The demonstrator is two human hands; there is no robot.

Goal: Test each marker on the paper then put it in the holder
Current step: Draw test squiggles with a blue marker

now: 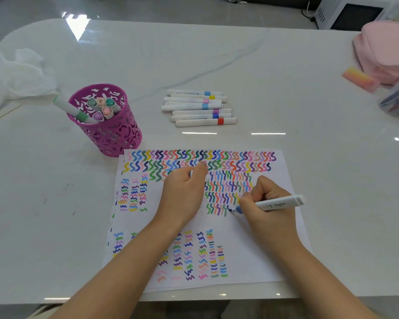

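The white marker [278,203] is gripped in the right hand [266,203], fingers curled round its barrel, its blue tip touching the paper [251,245] beside a row of coloured squiggles. The paper lies at the table's [309,157] near edge. The left hand [182,196] rests on the sheet, fingers curled on a small white piece [190,173] that barely shows. The purple holder [115,134] stands just off the paper's far left corner with several capped markers [101,107] in it. Eight loose markers [198,109] lie side by side beyond the paper's far edge. A white cloth [16,74] sits at the table's left edge, a pink pouch [385,51] near the far right corner.
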